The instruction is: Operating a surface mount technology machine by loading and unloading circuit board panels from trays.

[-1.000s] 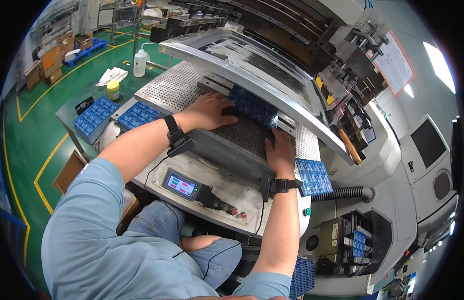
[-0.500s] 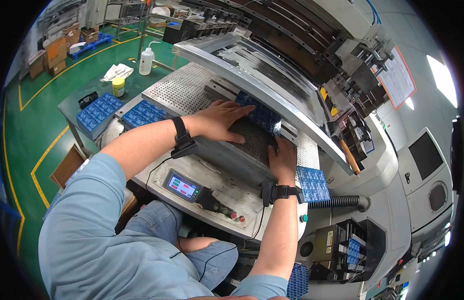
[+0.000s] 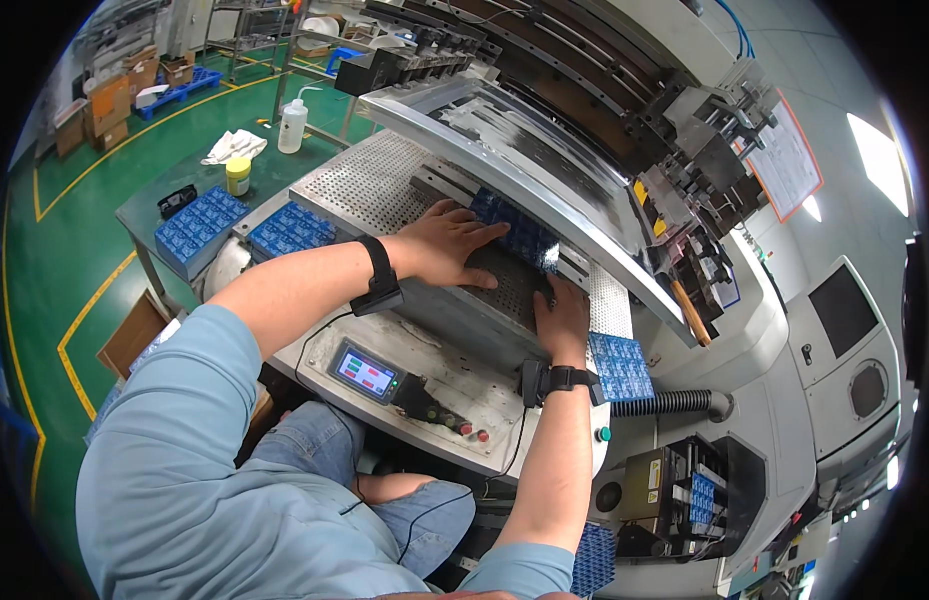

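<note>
A blue printed circuit board panel (image 3: 516, 228) lies on the perforated metal worktable (image 3: 356, 182), partly under the raised, tilted metal screen frame (image 3: 634, 258). My left hand (image 3: 446, 246) rests flat at the board's left end, fingers spread toward it and thumb on the dark perforated strip in front. At the board's right end is my right hand (image 3: 561, 318), with its thumb and fingers apart and the fingertips near the board's corner. Neither hand is closed around anything. Black bands circle both wrists, each with a cable.
A touchscreen panel (image 3: 364, 374) and push buttons sit on the machine's front. Stacks of blue panels (image 3: 198, 232) stand at left, beside a yellow-lidded jar (image 3: 238, 178) and a squeeze bottle (image 3: 293, 124). Another blue panel (image 3: 620, 367) lies at right, near a black hose (image 3: 662, 402).
Both hands keep nearly the same place at the ends of the board. The view has shifted slightly.
</note>
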### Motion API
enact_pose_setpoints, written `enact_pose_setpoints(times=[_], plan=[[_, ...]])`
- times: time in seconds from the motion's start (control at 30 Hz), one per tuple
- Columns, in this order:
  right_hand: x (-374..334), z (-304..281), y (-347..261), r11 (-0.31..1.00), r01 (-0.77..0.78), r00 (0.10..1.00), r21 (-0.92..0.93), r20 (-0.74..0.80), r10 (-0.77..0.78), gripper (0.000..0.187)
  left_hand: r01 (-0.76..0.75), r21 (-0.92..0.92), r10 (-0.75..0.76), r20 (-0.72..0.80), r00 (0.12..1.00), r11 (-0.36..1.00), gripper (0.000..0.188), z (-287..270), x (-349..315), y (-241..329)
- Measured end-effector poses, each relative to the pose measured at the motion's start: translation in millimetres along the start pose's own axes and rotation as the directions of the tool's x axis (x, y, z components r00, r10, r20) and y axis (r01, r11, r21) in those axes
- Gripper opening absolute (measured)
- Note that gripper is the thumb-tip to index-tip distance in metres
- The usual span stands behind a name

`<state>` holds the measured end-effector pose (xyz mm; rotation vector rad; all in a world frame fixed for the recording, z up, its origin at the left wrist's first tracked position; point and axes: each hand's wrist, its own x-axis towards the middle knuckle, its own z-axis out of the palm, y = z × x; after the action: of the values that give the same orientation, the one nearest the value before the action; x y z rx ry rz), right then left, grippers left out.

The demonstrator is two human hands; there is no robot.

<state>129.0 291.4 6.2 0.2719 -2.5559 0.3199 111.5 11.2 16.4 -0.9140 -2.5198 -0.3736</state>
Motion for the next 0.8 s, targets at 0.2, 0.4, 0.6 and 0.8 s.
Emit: enact_pose_setpoints(times=[0.2,0.4,0.6,0.8], plan=[[2.6,-2.8,-2.2,0.997,0.074,0.994,-0.034,-0.081,-0.077,0.039,-0.006,-0.051,0.007,0.009,1.000,0.999,0.087,-1.7,-2.4,-0.6],[-74.1,-22.6,-51.4,0.941,0.338,0.921,-0.011,-0.203,-0.333,0.021,-0.087,-0.280,0.002,-0.290,0.957,0.956,0.054,-37.4,-41.6,-8.7],[-221.7,-36.0,-10.2,0.903,0.421,0.894,0.089,0.130,-0.429,0.013,0.020,-0.279,-0.137,-0.405,0.904,0.960,0.019,-62.5,-182.3,-57.1],[-244.8,-31.0,148.7,0.861,-0.365,0.924,-0.355,-0.025,0.381,0.037,0.509,-0.140,-0.523,-0.356,0.775,0.849,0.025,-32.7,-224.6,-127.9]])
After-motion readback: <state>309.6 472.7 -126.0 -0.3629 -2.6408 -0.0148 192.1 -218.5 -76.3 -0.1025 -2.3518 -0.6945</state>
